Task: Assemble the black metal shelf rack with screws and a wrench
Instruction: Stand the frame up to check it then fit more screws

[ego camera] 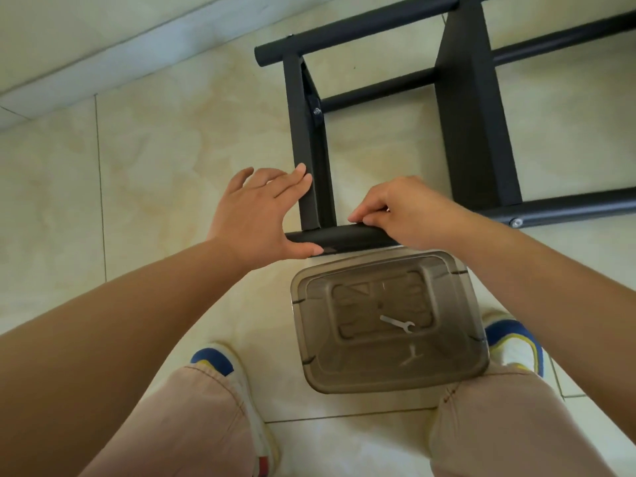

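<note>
At frame centre, the left hand (256, 215) rests spread-fingered against the rack (461, 108), while the right hand (404, 210) pinches its near tube (347, 237); below sits a wrench (397, 323).

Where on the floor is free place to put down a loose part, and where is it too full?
Bare tile lies left of the left hand and the rack, up to the wall base. Smaller bare patches show inside the rack between its bars. It is crowded near the feet: the plastic bin with the wrench fills the space between the shoes, close under the tube the right hand grips.
</note>
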